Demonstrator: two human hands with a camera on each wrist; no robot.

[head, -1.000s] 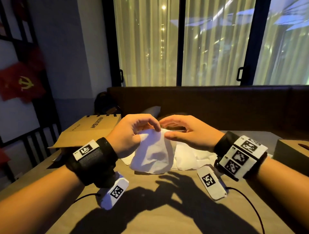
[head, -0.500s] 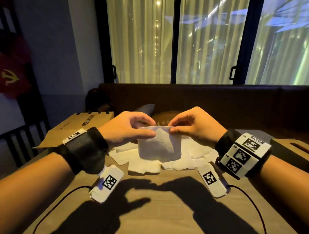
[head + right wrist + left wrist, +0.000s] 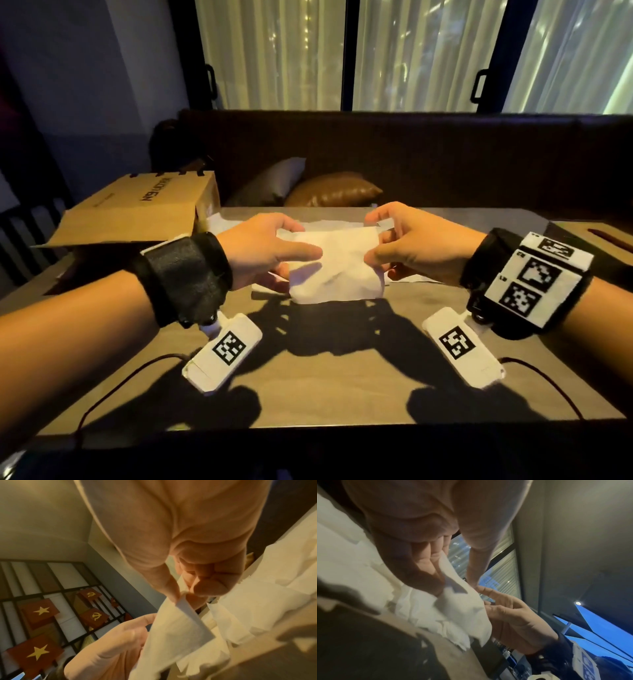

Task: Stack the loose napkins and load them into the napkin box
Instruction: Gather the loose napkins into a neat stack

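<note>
left hand (image 3: 260, 246) and right hand (image 3: 416, 245) raised palms inward over the brown table (image 3: 325, 377), each pinching a side edge of one white paper napkin (image 3: 337, 269), thumbs on its near face. napkin hangs above the loose white napkin pile (image 3: 359, 555).

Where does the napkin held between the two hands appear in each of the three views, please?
Head: held napkin at centre, between left hand and right hand.
Left wrist: centre, below the fingers.
Right wrist: lower centre, hanging from the pinch.
Shared landmark: loose napkins on the table.
</note>
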